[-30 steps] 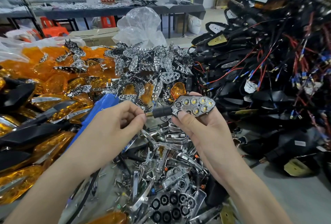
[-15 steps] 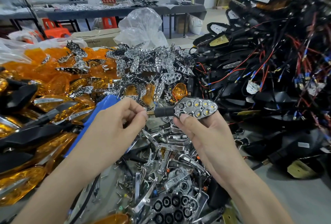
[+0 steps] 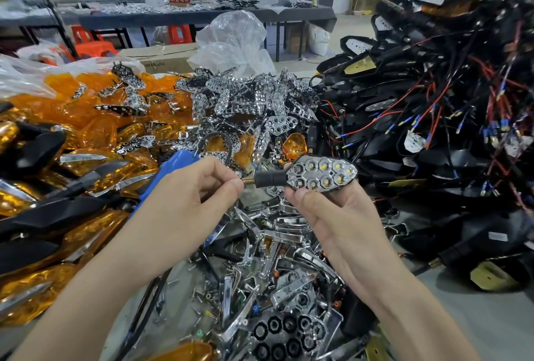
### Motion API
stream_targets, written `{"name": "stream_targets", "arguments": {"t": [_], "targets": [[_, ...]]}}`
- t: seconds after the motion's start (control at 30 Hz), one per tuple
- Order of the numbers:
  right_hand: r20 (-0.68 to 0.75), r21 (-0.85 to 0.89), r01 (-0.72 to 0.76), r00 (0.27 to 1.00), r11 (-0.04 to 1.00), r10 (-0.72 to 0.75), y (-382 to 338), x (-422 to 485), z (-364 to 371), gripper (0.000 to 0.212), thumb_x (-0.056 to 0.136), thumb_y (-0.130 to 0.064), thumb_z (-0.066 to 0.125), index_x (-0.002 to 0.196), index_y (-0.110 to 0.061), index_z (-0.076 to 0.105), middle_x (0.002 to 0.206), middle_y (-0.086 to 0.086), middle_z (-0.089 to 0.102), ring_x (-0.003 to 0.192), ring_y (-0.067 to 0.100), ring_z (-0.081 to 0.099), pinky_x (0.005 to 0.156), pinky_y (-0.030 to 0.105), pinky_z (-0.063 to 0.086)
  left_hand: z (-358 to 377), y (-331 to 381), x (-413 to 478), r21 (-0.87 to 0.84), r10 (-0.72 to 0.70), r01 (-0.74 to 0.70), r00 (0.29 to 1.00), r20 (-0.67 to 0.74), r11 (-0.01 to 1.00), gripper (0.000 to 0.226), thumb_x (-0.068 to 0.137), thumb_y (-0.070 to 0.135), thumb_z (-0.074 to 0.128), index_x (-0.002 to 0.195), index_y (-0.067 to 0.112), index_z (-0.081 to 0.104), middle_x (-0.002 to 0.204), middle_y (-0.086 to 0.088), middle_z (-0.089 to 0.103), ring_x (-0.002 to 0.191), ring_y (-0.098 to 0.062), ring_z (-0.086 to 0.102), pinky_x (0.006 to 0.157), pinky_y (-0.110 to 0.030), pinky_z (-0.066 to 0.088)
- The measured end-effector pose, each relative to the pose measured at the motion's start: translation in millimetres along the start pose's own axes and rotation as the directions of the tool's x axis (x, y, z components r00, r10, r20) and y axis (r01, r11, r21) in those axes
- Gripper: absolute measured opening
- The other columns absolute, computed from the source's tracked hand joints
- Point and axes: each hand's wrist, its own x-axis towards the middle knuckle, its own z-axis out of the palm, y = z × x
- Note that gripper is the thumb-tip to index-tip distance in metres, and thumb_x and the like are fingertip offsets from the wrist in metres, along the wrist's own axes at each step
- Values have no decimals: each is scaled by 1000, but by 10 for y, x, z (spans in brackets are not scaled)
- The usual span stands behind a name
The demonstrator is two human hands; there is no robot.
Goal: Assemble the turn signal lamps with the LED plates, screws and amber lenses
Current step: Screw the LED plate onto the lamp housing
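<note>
A black turn signal lamp (image 3: 315,176) with a chrome LED plate of several cells lies across the fingers of my right hand (image 3: 326,210), which grips it from below, face up. Its black stem points left and ends in a brass threaded tip (image 3: 248,181). My left hand (image 3: 190,202) pinches that tip between thumb and forefinger. The lamp carries no amber lens. Loose amber lenses (image 3: 95,132) are heaped to the left, chrome LED plates (image 3: 245,100) behind the hands, small screws (image 3: 202,297) on the bench below.
A blue electric screwdriver (image 3: 170,167) lies under my left wrist. A big tangle of black lamp housings with red and black wires (image 3: 433,118) fills the right. Chrome trim pieces (image 3: 277,245) litter the bench below the hands. Clear plastic bags (image 3: 234,43) stand behind.
The lamp and both hands have drifted slightly right and the lamp face has tipped a little more toward me. Both hands keep their hold.
</note>
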Motion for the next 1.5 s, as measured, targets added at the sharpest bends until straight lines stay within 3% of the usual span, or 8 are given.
{"name": "stream_targets", "arguments": {"t": [0.23, 0.37, 0.6, 0.83, 1.07, 1.27, 1.37, 1.5], "targets": [[-87, 108, -67, 993, 992, 77, -34, -9, -15, 30, 81, -11, 79, 102, -5, 58, 95, 3, 76, 98, 18, 76, 88, 20, 56, 39, -21, 19, -23, 40, -39, 998, 40, 999, 10, 95, 38, 58, 87, 33, 61, 68, 17, 66, 55, 4, 56, 59, -8, 43], [-148, 169, -76, 984, 983, 101, -36, -6, 0, 37, 75, -14, 73, 104, -5, 52, 110, 20, 61, 95, 21, 76, 81, 19, 58, 54, -56, 6, -2, 34, -34, 989, 143, 999, 10, 94, 44, 55, 88, 37, 59, 70, 16, 66, 57, 2, 58, 60, -13, 43], [-147, 190, -101, 981, 977, 130, 11, -1, 38, 22, 89, -4, 68, 101, -7, 50, 106, 15, 59, 92, 18, 75, 83, 21, 58, 59, -68, -22, 130, 54, -67, 993, 101, 989, 12, 93, 51, 50, 92, 42, 56, 87, 16, 69, 80, -10, 66, 80, -36, 56], [-31, 222, -109, 992, 969, 119, -55, -29, 37, 35, 83, -9, 69, 114, -1, 55, 115, 16, 75, 109, 27, 73, 88, 23, 58, 127, 48, -62, 92, 129, -130, 992, 13, 987, 39, 82, 74, 40, 114, 52, 43, 111, 41, 49, 92, 6, 58, 69, -10, 47], [127, 72, -188, 976, 979, 178, 43, -61, 72, 45, 78, -27, 79, 118, -12, 65, 116, 1, 77, 110, 16, 73, 86, 21, 57, 184, 109, -75, 261, 277, -286, 958, 72, 922, 44, 95, 66, 33, 135, 50, 37, 124, 33, 48, 104, 8, 56, 81, -32, 56], [142, -136, -21, 989, 991, 41, 67, -59, 76, 51, 83, -48, 77, 130, -33, 62, 126, -4, 71, 114, 20, 71, 88, 27, 59, 179, 73, -76, 59, 226, -228, 973, 38, 972, 24, 99, 49, 41, 119, 43, 53, 90, 36, 60, 81, 11, 60, 67, -4, 42], [155, -218, 52, 988, 975, -18, 72, -68, 80, 41, 84, -51, 76, 123, -49, 62, 125, -12, 70, 115, 12, 69, 88, 27, 59, 217, 45, -65, -30, 137, -135, 986, 94, 990, 19, 100, 43, 43, 115, 46, 55, 92, 29, 66, 80, 4, 66, 69, -11, 50], [154, -243, 48, 988, 969, -10, 125, -67, 63, 35, 87, -34, 74, 119, -36, 61, 120, -8, 72, 115, 14, 70, 91, 30, 59, 289, 74, -67, 161, 225, -223, 974, 8, 961, 30, 101, 41, 43, 130, 42, 52, 112, 31, 56, 103, 12, 55, 80, -10, 47]]}}
